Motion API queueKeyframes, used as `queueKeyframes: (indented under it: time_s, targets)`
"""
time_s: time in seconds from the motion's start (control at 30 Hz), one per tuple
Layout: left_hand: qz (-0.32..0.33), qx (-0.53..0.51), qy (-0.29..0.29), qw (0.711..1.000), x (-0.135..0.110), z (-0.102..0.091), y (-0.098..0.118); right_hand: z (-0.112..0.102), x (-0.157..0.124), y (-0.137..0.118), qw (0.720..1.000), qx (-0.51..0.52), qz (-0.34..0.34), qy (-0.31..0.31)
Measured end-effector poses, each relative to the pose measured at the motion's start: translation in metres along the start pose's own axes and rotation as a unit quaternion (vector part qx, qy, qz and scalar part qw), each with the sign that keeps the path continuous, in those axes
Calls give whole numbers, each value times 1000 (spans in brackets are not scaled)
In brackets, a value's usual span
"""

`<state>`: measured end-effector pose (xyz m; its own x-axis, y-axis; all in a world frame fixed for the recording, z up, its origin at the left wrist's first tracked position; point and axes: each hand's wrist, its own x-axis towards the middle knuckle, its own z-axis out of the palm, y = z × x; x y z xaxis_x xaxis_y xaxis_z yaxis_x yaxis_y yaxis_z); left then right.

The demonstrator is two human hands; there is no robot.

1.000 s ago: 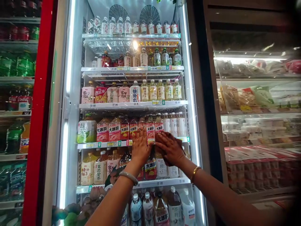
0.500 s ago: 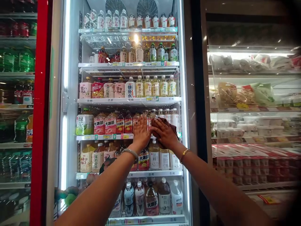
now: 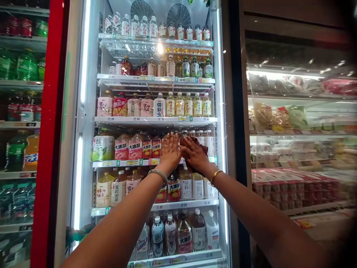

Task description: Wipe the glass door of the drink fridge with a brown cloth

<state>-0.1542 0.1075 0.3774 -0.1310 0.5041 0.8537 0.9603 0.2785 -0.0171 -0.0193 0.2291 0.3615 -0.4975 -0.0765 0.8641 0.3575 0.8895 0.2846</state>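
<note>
Head view, facing an upright drinks cooler. Both arms are reaching forward to the glass door (image 3: 131, 52), and both hands are meeting just right of the frame's centre.

The left hand (image 3: 170, 152) is lying flat on the glass, fingers spread wide and pointing to 12 o'clock, holding nothing. A pale bangle (image 3: 158, 173) is sitting on its wrist.

The right hand (image 3: 195, 154) is lying at 3 o'clock of the left, the two just beside each other at the thumbs. It is pressing a dark reddish cloth (image 3: 205, 150) against the glass under palm and extended fingers. The cloth is showing past the fingertips at 11 o'clock and past the back of the hand at 2 o'clock; the rest is lying hidden beneath the hand. A gold bangle (image 3: 215, 176) is circling this wrist.

Behind the glass, level with the hands, red-labelled tea bottles (image 3: 135, 147) are standing upright on a shelf (image 3: 125, 163) at 9 o'clock of the left hand, with a green-labelled bottle (image 3: 102, 148) further out the same way. At 3 o'clock of the cooler a chilled case (image 3: 292, 149) is showing packaged goods; at 9 o'clock a red-framed cooler (image 3: 44, 149) is holding more bottles.
</note>
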Motion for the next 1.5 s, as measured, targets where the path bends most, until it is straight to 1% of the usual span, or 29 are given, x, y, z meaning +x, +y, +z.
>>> queueKeyframes:
  time_s: [0.07, 0.13, 0.2, 0.23, 0.3, 0.37, 0.4, 0.43, 0.5, 0.53, 0.6, 0.63, 0.7, 0.73, 0.77, 0.83, 0.87, 0.93, 0.97, 1.03, 1.07, 1.1, 1.17, 1.2, 1.27, 1.33, 1.37, 1.43, 1.5]
  targets:
    - [11, -13, -7, 1000, -7, 2, -6, -7, -23, 2, 999, -12, 23, -19]
    - [21, -27, -13, 999, -12, 4, -10, -20, -30, 12, 997, -29, 74, -19]
    - [28, -40, -13, 999, -12, 2, -15, -31, -16, 21, 990, -45, 131, -4]
    - [27, -45, -10, 999, -10, 0, -18, -33, -2, 22, 987, -50, 156, 7]
    - [20, -51, 2, 998, -3, -6, -27, -30, 31, 16, 981, -54, 184, 27]
    - [18, -49, 18, 998, 4, -11, -39, -18, 56, -2, 982, -53, 176, 40]
    - [21, -44, 26, 998, 6, -11, -44, -11, 62, -13, 985, -51, 159, 44]
    - [27, -38, 36, 998, 8, -11, -50, -3, 61, -23, 989, -48, 135, 44]
    - [47, -24, 62, 997, 8, -5, -61, 11, 46, -36, 995, -37, 77, 43]
    - [60, -16, 78, 995, 6, 0, -65, 17, 35, -38, 998, -29, 46, 41]
    - [90, 4, 118, 989, 5, 8, -73, 26, 19, -33, 997, -12, -7, 75]
    - [102, 16, 140, 985, 6, 11, -77, 30, 19, -29, 994, -3, -1, 108]
    - [121, 42, 182, 975, 12, 12, -84, 35, 35, -22, 982, 7, 65, 176]
    - [123, 54, 198, 971, 17, 11, -88, 36, 49, -22, 978, 11, 78, 195]
    - [124, 65, 210, 968, 22, 8, -91, 36, 64, -25, 979, 12, 65, 194]
    - [120, 84, 224, 964, 33, 1, -99, 35, 87, -36, 982, 3, 10, 187]
    - [118, 91, 227, 962, 37, -3, -102, 33, 92, -41, 984, -5, -24, 179]
    - [122, 100, 222, 962, 42, -10, -108, 29, 89, -43, 986, -10, -68, 154]
    - [127, 101, 213, 963, 43, -14, -109, 25, 84, -40, 986, -1, -89, 140]
    - [135, 98, 190, 967, 49, -22, -112, 15, 83, -26, 989, 5, -69, 129]
    - [137, 96, 181, 969, 54, -28, -113, 9, 89, -18, 990, 7, -50, 131]
    - [136, 94, 176, 970, 61, -34, -114, 3, 101, -11, 990, 7, -26, 137]
    - [131, 91, 175, 972, 82, -49, -118, -8, 140, -5, 988, 15, 9, 153]
    - [125, 90, 176, 972, 96, -57, -121, -11, 164, -6, 987, 21, 16, 155]
    - [108, 89, 178, 974, 125, -76, -128, -15, 207, -16, 989, 33, -4, 146]
    - [90, 93, 175, 976, 151, -94, -138, -16, 233, -30, 991, 35, -43, 122]
    - [84, 95, 169, 977, 162, -103, -143, -17, 237, -34, 992, 32, -53, 112]
    - [83, 96, 154, 980, 177, -119, -153, -22, 234, -35, 995, 18, -52, 84]
    - [89, 91, 135, 983, 187, -133, -160, -32, 230, -24, 997, 9, -19, 71]
